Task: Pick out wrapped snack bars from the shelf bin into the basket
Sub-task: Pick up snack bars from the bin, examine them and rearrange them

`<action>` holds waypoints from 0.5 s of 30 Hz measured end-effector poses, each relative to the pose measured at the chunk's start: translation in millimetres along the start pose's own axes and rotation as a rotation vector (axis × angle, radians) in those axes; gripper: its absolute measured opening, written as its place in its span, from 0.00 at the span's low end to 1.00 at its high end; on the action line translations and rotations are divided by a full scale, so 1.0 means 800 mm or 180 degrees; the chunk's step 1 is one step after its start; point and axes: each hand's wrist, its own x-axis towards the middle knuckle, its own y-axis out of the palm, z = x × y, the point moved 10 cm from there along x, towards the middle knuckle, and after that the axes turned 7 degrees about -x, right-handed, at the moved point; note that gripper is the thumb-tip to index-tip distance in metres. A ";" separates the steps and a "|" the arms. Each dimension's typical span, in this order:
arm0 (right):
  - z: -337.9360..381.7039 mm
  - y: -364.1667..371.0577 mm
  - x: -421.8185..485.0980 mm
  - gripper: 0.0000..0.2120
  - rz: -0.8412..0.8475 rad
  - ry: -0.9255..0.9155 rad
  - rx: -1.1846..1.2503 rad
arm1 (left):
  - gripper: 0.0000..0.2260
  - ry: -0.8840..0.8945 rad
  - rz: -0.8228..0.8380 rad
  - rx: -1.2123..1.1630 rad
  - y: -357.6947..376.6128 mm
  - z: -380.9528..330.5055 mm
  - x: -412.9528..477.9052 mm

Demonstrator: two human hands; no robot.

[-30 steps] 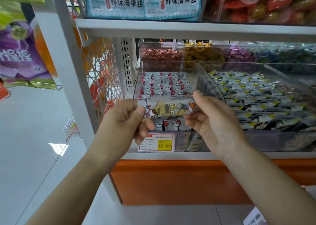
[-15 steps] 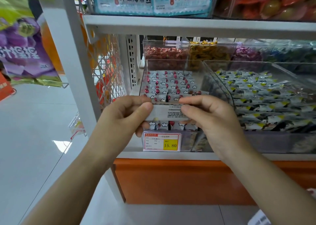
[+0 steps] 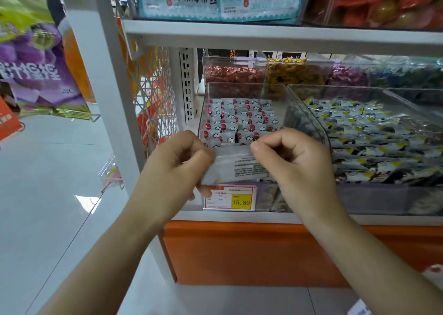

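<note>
Right now the wrapped snack bar (image 3: 236, 167) is out of the bin. It is held in the air just in front of the clear shelf bin (image 3: 309, 123) and above the yellow price tag (image 3: 229, 197), with its pale, fine-printed back turned to the camera. The left hand (image 3: 172, 168) pinches its left end, thumb on top and fingers curled beneath. The right hand (image 3: 294, 168) pinches the upper right edge between thumb and forefinger.

The bar looks light and thin. Its soft film wrapper is likely slick, so a pinch across the flat body or at a sealed end should hold better than a hard squeeze, which could crush what is inside. One hand seems enough to carry it.

Behind it, the bin holds rows of like bars (image 3: 239, 120) standing on end, red-and-white tops showing. A neighbouring bin (image 3: 359, 92) to the right is heaped with yellow-and-black packets. The basket is not in view, so where the bar must travel cannot be told.
</note>
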 end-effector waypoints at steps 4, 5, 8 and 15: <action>-0.005 0.007 0.003 0.07 0.0168 0.0172 0.0221 | 0.09 -0.0134 0.0116 -0.0180 -0.008 0.005 0.004; -0.009 0.010 0.004 0.08 0.0266 0.0274 0.0342 | 0.10 -0.0160 0.0108 -0.0242 -0.010 0.006 0.005; -0.023 0.023 0.004 0.09 0.0574 0.0650 0.0812 | 0.10 -0.0177 0.0030 -0.0355 -0.018 0.008 0.006; -0.044 0.024 0.004 0.08 0.0494 0.0854 0.1116 | 0.07 0.0030 0.0258 -0.0152 -0.006 0.001 0.004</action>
